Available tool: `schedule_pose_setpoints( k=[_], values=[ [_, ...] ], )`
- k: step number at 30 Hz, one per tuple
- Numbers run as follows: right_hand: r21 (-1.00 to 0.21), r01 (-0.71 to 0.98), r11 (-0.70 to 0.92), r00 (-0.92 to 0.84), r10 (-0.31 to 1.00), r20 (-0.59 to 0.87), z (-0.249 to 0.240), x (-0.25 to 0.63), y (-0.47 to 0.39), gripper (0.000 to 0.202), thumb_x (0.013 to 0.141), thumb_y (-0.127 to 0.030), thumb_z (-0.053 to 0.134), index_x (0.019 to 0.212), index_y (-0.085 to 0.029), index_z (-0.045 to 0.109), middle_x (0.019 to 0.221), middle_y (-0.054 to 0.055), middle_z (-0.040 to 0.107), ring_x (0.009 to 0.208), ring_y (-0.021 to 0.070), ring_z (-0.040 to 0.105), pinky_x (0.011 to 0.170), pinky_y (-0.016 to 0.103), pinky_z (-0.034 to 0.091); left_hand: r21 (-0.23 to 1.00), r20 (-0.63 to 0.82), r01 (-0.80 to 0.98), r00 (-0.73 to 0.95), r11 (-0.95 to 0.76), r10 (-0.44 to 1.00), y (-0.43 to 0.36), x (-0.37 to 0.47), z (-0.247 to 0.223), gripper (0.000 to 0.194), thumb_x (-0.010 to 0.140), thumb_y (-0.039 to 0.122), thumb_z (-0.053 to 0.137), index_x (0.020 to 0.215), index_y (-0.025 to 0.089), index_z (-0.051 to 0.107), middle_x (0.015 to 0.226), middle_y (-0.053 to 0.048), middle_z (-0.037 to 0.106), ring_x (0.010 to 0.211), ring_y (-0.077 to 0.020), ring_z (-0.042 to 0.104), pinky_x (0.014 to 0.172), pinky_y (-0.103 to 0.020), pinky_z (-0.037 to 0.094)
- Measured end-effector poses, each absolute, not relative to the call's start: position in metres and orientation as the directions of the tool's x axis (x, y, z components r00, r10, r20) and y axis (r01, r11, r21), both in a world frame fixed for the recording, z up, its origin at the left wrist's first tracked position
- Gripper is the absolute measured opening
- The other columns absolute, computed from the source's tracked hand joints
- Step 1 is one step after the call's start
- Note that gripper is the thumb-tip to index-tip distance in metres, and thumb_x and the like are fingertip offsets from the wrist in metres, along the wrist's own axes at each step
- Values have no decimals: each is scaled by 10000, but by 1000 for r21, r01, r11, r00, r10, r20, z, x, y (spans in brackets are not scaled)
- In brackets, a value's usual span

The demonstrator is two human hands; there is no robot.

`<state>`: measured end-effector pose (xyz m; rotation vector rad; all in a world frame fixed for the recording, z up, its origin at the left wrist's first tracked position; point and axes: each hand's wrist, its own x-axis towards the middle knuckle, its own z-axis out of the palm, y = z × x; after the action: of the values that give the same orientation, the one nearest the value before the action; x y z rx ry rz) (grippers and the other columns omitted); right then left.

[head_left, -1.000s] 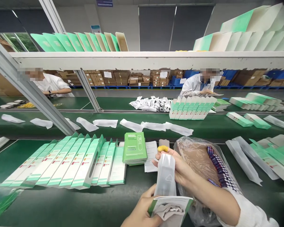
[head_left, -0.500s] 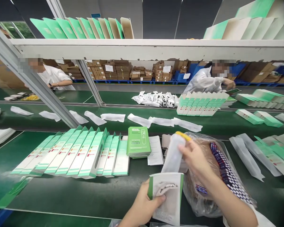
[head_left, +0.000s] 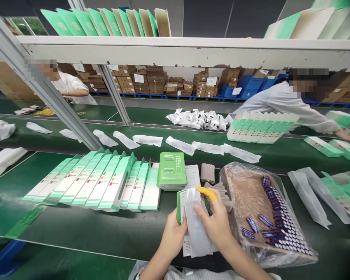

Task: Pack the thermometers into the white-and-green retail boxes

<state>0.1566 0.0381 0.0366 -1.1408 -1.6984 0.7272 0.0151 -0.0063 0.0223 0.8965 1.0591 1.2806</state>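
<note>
My left hand is closed on a green and white booklet with printed sheets, at the lower middle of the head view. A white sleeve pouch lies against the booklet's front. My right hand, with a yellow cover on one finger, grips this pouch near its top. Just behind the hands sit a stack of green booklets, a white printed sheet and grey folded pouches. Right of my right hand is a plastic-lined tray of batteries.
Open green and white boxes stand in a row on the left. White pouches lie along the belt behind. More pouches lie at the right. A shelf crosses above. Two people work beyond, one reaching right.
The white pouch has come down from above the booklet to its front, with my right hand lowered. The booklet is turned. The far right person's arm now stretches to the right.
</note>
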Motion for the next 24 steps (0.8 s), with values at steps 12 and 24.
schedule_pose_setpoints(
  k=[12, 24],
  values=[
    [-996, 82, -44, -220, 974, -61, 18, 155, 27, 446, 957, -533, 480, 1288, -249, 576, 1409, 82, 578, 1327, 256, 505, 1118, 406, 380, 971, -27, -238, 29, 33, 999, -12, 26, -6, 809, 872, 478, 637, 1528, 175, 273, 1571, -150, 382, 1453, -295, 346, 1203, -411, 280],
    [-952, -241, -187, -44, 982, -182, 16, 154, 33, 617, 762, -386, 775, 1280, -214, 487, 1201, 99, 697, 1138, 285, 646, 1028, 447, 471, 750, 104, 614, 258, -246, 961, -12, 18, 9, 921, 875, 310, 592, 1563, 148, 1, 1556, -249, 340, 1325, -392, 503, 1003, -518, 505]
  ],
)
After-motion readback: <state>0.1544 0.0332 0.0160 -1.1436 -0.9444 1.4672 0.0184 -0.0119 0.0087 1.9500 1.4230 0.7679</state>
